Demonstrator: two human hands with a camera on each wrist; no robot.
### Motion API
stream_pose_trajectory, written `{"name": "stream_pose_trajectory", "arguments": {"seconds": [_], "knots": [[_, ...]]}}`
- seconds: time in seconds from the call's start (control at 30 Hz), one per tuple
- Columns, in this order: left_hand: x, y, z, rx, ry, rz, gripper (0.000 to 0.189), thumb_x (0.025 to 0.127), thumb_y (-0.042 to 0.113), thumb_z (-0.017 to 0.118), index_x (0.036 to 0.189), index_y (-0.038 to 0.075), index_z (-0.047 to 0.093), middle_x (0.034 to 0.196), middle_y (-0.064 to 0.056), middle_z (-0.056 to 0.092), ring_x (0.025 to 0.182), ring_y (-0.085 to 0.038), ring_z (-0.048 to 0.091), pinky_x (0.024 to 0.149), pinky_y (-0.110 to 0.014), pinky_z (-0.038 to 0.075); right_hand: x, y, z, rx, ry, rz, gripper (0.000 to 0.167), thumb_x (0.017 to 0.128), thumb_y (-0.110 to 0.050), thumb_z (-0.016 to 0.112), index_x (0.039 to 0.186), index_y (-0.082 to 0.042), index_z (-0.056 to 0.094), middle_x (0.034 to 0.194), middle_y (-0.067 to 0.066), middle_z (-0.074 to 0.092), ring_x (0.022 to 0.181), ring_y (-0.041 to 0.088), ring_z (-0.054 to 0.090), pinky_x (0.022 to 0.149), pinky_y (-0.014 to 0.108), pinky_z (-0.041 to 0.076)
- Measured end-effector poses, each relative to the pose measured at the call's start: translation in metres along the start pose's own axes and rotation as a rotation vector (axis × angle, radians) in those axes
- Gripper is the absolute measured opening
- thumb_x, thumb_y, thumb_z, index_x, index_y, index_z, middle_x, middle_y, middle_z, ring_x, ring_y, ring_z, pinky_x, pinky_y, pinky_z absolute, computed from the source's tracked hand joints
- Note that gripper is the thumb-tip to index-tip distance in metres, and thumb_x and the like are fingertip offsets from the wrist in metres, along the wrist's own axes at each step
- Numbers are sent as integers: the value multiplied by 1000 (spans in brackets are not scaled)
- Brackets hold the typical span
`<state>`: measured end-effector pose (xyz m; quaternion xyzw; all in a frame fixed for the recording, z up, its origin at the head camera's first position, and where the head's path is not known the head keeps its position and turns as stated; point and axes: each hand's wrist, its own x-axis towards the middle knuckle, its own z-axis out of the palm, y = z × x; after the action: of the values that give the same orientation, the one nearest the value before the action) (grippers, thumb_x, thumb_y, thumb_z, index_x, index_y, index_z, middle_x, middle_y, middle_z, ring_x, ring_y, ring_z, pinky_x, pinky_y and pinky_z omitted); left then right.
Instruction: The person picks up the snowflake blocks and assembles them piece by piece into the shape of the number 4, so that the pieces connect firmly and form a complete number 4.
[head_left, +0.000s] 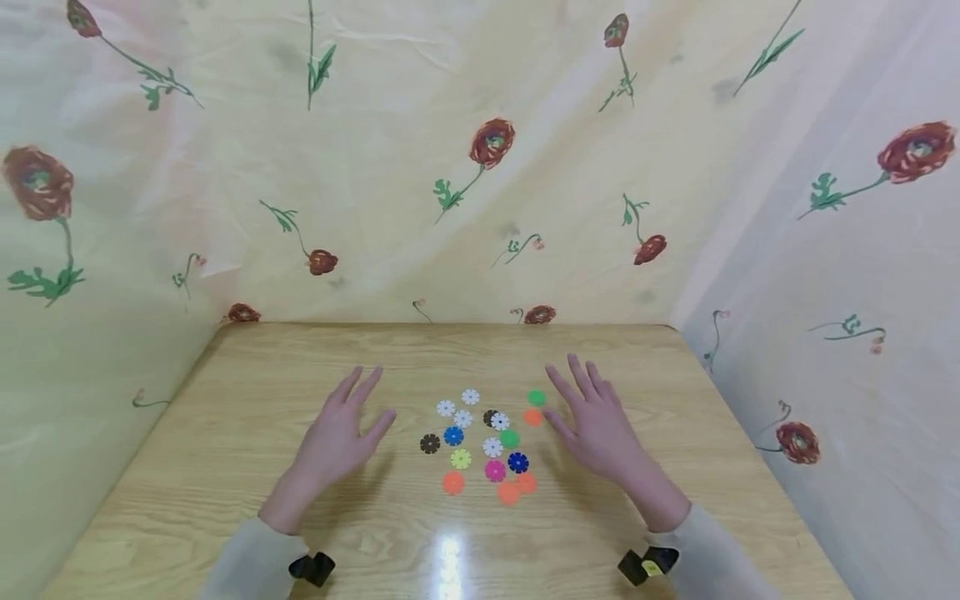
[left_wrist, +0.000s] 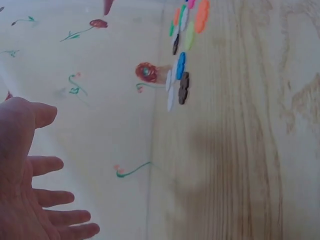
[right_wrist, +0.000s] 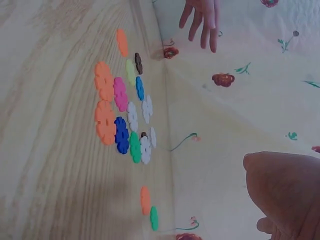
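Several notched, flower-shaped plastic discs lie scattered on the wooden table between the two hands. A pink disc (head_left: 495, 471), a dark blue disc (head_left: 518, 462), a lighter blue disc (head_left: 453, 436) and a yellow-green disc (head_left: 461, 459) are among them, with white, brown, green and orange ones around. To the left of the discs hovers the left hand (head_left: 337, 442), fingers spread and holding nothing. The right hand (head_left: 603, 429) is held over the table on the other side, fingers straight, its thumb near an orange disc (head_left: 533, 417) and a green disc (head_left: 537, 398).
Behind the table (head_left: 300, 350) and along both sides hangs a pale cloth (head_left: 390, 108) printed with red flowers. A brown disc (head_left: 491, 418) is partly covered by a white disc (head_left: 500, 422). Black wrist cameras sit at both cuffs. Light glares on the near tabletop.
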<state>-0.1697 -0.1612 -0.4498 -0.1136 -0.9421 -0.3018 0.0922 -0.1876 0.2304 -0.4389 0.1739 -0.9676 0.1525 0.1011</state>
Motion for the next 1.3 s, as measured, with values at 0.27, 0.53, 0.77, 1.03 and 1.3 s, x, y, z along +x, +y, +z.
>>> {"name": "stream_pose_trajectory", "arguments": {"seconds": [0.27,0.53,0.77,1.03,1.3], "knots": [[11,0,12,24,-45,77,67,106,41,65,160,7,47,165,-28,43,144,-55,49,107,-70,52,15,-5,4,88,27,-72,52,112,-18,54,162,-7,44,169,35,29,151,61,35,119,73,37],[18,4,20,47,-141,80,62,105,39,66,157,8,51,158,-25,53,142,-50,55,109,-67,52,27,-7,6,97,-1,-69,51,113,-17,52,162,-8,43,168,34,31,149,59,40,118,70,40],[17,10,36,25,-193,95,59,103,35,69,153,7,56,153,-23,59,140,-46,58,112,-61,53,42,-2,10,106,1,-53,47,114,-13,47,160,-3,45,161,35,42,143,55,50,112,65,50],[17,14,50,37,-241,81,54,101,35,73,146,7,63,147,-25,63,138,-46,59,113,-60,52,53,5,17,101,57,-37,44,111,-7,51,154,2,52,150,37,54,119,54,68,80,51,60],[16,17,58,94,-252,125,43,96,24,79,133,3,72,129,-20,71,117,-35,69,100,-50,62,56,10,30,104,-18,15,42,111,-10,53,151,2,55,146,33,61,123,48,68,103,59,58]]}}
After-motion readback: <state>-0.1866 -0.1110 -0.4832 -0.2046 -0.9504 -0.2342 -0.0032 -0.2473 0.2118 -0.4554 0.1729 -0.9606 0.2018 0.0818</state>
